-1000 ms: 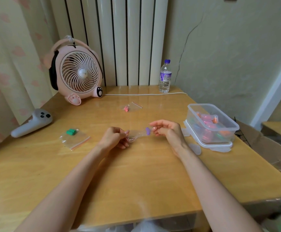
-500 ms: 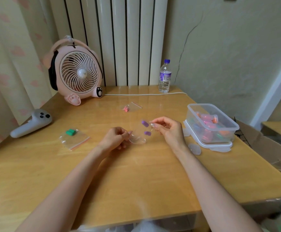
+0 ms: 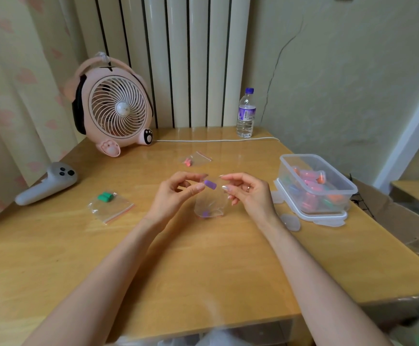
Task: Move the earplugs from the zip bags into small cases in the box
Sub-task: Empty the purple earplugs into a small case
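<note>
Pinching one lip of the clear zip bag (image 3: 209, 204) with the left fingers (image 3: 199, 188), the other with the curled right fingers (image 3: 224, 188), spreading the mouth, seemingly, to free the plugs. Catching one short purple earplug (image 3: 210, 184) between them; leaving its twin (image 3: 205, 213) low in the bag, by the worktop (image 3: 203, 258).

both hands are raised over the wooden table (image 3: 203, 270), the left hand (image 3: 176, 196) and the right hand (image 3: 249, 194) pinching a clear zip bag (image 3: 213, 203) by its top between them. a purple earplug (image 3: 210, 184) sits right at the left thumb tip, and a second purple earplug (image 3: 205, 213) lies at the bag's bottom. the clear box (image 3: 290, 163) of small cases (image 3: 314, 189) stands just to the right.
</note>
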Motion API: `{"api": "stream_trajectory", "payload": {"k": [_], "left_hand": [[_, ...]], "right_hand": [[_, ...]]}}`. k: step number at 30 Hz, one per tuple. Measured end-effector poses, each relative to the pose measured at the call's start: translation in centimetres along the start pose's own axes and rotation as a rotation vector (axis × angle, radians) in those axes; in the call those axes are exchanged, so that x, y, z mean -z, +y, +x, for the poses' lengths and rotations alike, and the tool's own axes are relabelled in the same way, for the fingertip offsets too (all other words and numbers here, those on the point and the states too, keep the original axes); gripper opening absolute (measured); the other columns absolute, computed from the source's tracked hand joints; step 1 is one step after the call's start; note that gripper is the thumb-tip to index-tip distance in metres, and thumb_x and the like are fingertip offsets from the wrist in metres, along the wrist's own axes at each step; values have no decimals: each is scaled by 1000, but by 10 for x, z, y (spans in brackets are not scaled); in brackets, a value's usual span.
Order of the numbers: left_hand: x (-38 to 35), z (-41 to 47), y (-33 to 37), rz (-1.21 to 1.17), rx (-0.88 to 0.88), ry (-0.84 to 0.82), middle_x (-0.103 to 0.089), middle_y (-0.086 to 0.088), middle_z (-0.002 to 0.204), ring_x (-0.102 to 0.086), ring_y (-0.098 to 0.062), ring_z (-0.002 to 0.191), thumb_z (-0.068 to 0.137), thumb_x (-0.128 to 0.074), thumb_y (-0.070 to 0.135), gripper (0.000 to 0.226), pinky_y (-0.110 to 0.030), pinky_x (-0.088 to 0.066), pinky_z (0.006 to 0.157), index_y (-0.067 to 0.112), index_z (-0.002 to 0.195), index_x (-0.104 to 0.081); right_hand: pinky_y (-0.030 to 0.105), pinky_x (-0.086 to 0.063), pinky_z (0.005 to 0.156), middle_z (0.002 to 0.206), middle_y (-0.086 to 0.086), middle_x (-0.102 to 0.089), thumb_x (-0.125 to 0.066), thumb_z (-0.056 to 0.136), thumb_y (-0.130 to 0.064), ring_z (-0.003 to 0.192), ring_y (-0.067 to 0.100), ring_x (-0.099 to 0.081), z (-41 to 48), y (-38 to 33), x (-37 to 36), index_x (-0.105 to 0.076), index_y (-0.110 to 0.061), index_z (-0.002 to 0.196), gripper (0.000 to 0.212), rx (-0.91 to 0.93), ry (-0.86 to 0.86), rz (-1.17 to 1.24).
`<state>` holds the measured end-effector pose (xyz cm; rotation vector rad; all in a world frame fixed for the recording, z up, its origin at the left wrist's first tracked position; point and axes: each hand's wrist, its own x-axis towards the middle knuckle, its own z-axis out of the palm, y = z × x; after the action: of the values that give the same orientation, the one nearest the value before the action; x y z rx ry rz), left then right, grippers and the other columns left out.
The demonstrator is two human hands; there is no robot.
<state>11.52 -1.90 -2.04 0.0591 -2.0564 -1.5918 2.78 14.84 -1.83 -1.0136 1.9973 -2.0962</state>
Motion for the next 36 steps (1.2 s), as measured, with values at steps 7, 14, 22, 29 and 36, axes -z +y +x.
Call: {"api": "stream_trajectory", "payload": {"k": [7, 14, 22, 29, 36], "left_hand": [[-4, 0, 3, -32, -15, 15, -64, 2, 89, -57, -12, 89, 74, -72, 13, 6, -36, -42, 83, 9, 71, -69], [-4, 1, 1, -38, 3, 13, -63, 1, 90, -56, -7, 85, 78, -69, 12, 8, -21, -41, 77, 4, 78, -69], [4, 3, 1, -148, 46, 146, -56, -6, 75, -46, -7, 59, 87, -61, 12, 7, -18, -41, 61, 8, 87, -67], [3, 2, 1, -278, 68, 145, -67, -1, 78, -57, -10, 63, 89, -57, 8, 7, -19, -51, 59, 9, 83, -60], [1, 1, -5, -157, 87, 30, -72, 2, 84, -59, -8, 74, 87, -61, 18, 5, -18, -46, 70, 14, 88, -61]], "right_hand": [[19, -45, 52, 70, 3, -59, -64, 82, 4, 56, 8, -53, -1, 2, -3, -68, -20, 92, 26, -13, -52, 1], [18, -42, 50, 70, 4, -62, -66, 83, -4, 58, 10, -52, 0, 4, -3, -69, -19, 83, 16, -41, -29, -39], [20, -40, 58, 69, -4, -61, -68, 81, -8, 64, 12, -51, 4, 17, -1, -68, -27, 75, 19, -112, 11, -207], [16, -44, 74, 87, -4, -65, -75, 76, -14, 71, 6, -51, -1, 16, -7, -65, -25, 100, 28, -132, -135, -248], [17, -42, 72, 94, -6, -58, -72, 80, -20, 67, 6, -45, 1, 19, -6, -51, -24, 127, 52, -131, -51, -357]]}}
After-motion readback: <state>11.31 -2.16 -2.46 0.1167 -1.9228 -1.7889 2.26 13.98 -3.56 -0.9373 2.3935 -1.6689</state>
